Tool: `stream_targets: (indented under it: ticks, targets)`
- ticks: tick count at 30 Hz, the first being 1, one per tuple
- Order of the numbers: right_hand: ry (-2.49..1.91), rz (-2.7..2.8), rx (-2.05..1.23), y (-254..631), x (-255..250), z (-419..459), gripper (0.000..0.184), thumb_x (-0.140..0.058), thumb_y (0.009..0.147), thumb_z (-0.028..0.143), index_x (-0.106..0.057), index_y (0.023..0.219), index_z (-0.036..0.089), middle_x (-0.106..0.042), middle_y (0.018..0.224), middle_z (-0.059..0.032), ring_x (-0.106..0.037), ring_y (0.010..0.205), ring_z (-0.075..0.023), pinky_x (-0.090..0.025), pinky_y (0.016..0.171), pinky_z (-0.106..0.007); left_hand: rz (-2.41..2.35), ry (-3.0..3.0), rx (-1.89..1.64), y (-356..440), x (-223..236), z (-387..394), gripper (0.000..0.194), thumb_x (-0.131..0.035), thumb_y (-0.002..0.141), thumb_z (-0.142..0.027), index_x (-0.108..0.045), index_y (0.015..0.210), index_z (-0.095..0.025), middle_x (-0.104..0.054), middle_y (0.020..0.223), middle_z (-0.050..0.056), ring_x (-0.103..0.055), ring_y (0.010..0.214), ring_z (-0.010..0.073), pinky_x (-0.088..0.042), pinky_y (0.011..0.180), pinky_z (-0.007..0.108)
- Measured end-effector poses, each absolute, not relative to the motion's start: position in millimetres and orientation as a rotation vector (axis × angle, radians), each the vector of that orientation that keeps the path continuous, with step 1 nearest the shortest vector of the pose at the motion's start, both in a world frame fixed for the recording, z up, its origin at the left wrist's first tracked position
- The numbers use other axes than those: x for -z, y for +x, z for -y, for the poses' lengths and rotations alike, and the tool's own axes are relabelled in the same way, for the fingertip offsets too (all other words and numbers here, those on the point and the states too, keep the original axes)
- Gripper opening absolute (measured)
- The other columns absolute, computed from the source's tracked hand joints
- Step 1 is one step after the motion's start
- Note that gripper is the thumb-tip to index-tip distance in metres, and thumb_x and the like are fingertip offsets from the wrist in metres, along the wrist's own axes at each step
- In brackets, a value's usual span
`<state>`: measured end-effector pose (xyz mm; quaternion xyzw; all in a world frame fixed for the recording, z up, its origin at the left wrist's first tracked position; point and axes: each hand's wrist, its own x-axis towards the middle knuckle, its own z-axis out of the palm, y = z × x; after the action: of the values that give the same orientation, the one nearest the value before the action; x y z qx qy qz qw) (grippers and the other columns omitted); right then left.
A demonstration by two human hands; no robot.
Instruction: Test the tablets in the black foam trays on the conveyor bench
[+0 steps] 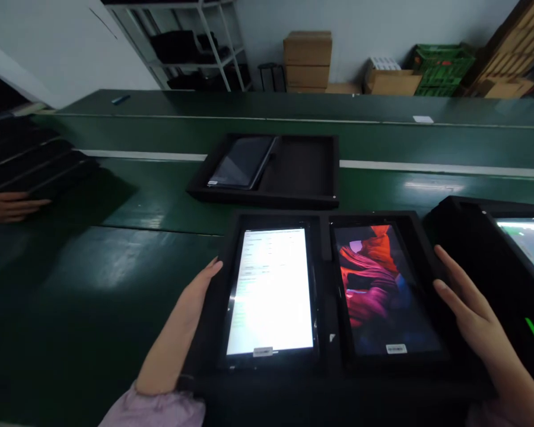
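A black tray (324,237) lies in front of me on the green bench and holds two tablets. The left tablet (271,293) shows a bright white page. The right tablet (382,290) shows a red and purple picture. My left hand (182,326) lies flat along the tray's left edge, fingers stretched out. My right hand (471,308) rests against the tray's right edge, fingers straight and apart. Neither hand holds anything.
A second black tray (311,172) farther back holds one dark tablet (242,161). Another tray (480,237) with a lit screen (531,240) stands at the right. Stacked black trays (31,160) and another person's hand (9,206) are at the left. Shelves, cardboard boxes and a green crate stand behind.
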<state>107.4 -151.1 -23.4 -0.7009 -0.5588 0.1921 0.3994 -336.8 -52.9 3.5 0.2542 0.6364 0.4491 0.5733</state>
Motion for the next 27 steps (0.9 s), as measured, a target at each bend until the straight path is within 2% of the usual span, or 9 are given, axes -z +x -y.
stream_targets:
  ticks: [4,6,8,10,13,16,20,25,27]
  targets:
    - [-1.768,1.378,-0.484,119,26,137,0.057,-0.063,0.096,0.065,-0.063,0.146,0.039,-0.052,0.164,0.0007,-0.044,0.155,-0.0325,-0.04,0.128,-0.051,-1.449,0.656,-1.043,-324,-9,38,0.063,-0.076,0.081,-0.04,-0.069,0.139,-0.018,-0.08,0.126,0.011,-0.072,0.127,0.0343,-0.06,0.108,0.044]
    - [-1.775,1.368,-0.467,120,27,137,0.059,-0.065,0.095,0.065,-0.061,0.147,0.038,-0.058,0.159,-0.0018,-0.051,0.15,-0.0329,-0.042,0.127,-0.053,-1.448,0.678,-1.035,-321,-14,36,0.058,-0.075,0.083,-0.035,-0.069,0.139,-0.02,-0.08,0.125,0.011,-0.072,0.127,0.0339,-0.059,0.11,0.044]
    - [-1.798,1.367,-0.44,119,26,143,0.062,-0.066,0.095,0.064,-0.059,0.15,0.037,-0.065,0.152,-0.004,-0.06,0.142,-0.0332,-0.047,0.123,-0.055,-1.462,0.717,-1.006,-325,-18,43,0.063,-0.074,0.086,-0.039,-0.064,0.146,-0.023,-0.077,0.134,0.011,-0.069,0.132,0.0337,-0.055,0.114,0.045]
    - [-1.783,1.439,-0.354,113,21,153,0.054,-0.065,0.098,0.059,-0.063,0.147,0.037,-0.065,0.15,-0.0039,-0.062,0.14,-0.0327,-0.05,0.121,-0.057,-1.556,0.867,-0.909,-333,-17,57,0.08,-0.075,0.086,-0.05,-0.051,0.16,-0.027,-0.063,0.156,0.012,-0.057,0.145,0.0349,-0.048,0.121,0.046]
    - [-1.656,1.72,-0.163,99,4,171,0.027,-0.063,0.103,0.043,-0.077,0.125,0.039,-0.056,0.16,0.0014,-0.047,0.154,-0.0328,-0.043,0.127,-0.058,-1.787,1.279,-0.597,-346,-11,89,0.113,-0.072,0.079,-0.074,-0.024,0.172,-0.03,-0.025,0.179,0.011,-0.03,0.161,0.0432,-0.039,0.125,0.058]
    - [-1.519,1.986,-0.123,83,-12,186,0.025,-0.06,0.104,0.03,-0.082,0.112,0.039,-0.051,0.164,0.0065,-0.035,0.16,-0.0325,-0.042,0.128,-0.058,-1.892,1.601,-0.355,-348,-7,117,0.121,-0.063,0.08,-0.083,-0.007,0.174,-0.033,-0.007,0.183,0.012,-0.03,0.158,0.0536,-0.051,0.11,0.07]
    - [-1.44,2.164,-0.207,70,-21,197,0.031,-0.056,0.104,0.026,-0.082,0.114,0.039,-0.042,0.17,0.0079,-0.029,0.162,-0.0355,-0.046,0.123,-0.064,-1.913,1.741,-0.25,-336,-14,128,0.12,-0.055,0.083,-0.086,0.008,0.172,-0.035,0.004,0.183,0.013,-0.029,0.156,0.0582,-0.061,0.09,0.07]
    - [-1.489,2.254,-0.205,63,-16,197,0.032,-0.059,0.102,0.024,-0.081,0.12,0.039,-0.034,0.174,0.0066,-0.022,0.163,-0.0433,-0.054,0.112,-0.068,-1.92,1.754,-0.24,-334,-18,124,0.115,-0.054,0.086,-0.084,0.006,0.172,-0.038,0.005,0.183,0.011,-0.022,0.159,0.0573,-0.044,0.107,0.081]
    - [-1.562,2.197,-0.141,61,-12,195,0.037,-0.058,0.104,0.023,-0.075,0.132,0.04,-0.03,0.176,0.0065,-0.021,0.163,-0.0434,-0.054,0.112,-0.07,-1.931,1.767,-0.225,-336,-16,125,0.117,-0.055,0.084,-0.085,0.006,0.172,-0.039,0.007,0.183,0.01,-0.017,0.161,0.0555,-0.045,0.107,0.081]
